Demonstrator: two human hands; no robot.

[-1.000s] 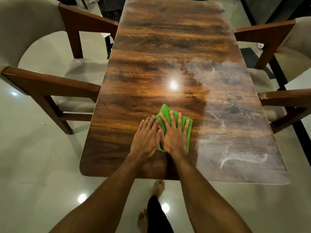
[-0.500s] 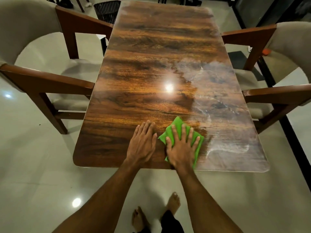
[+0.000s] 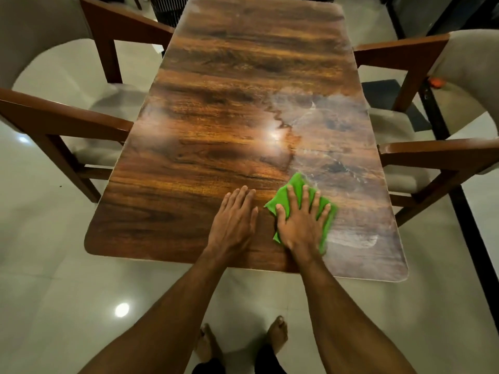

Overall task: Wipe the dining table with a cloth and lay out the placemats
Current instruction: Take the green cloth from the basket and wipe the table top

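Pressing a bright green cloth (image 3: 295,184) flat under the right hand (image 3: 299,225), fingers straight and spread, at about 5 o'clock on the glossy wooden table (image 3: 216,117), near its front edge. Soft, folded, one corner poking out toward 11 o'clock. Resting the left hand (image 3: 233,220) flat, fingers straight, on bare wood at the cloth's 9 o'clock.

Bare forearms (image 3: 172,306); bare feet (image 3: 276,333); dark trousers (image 3: 267,360)
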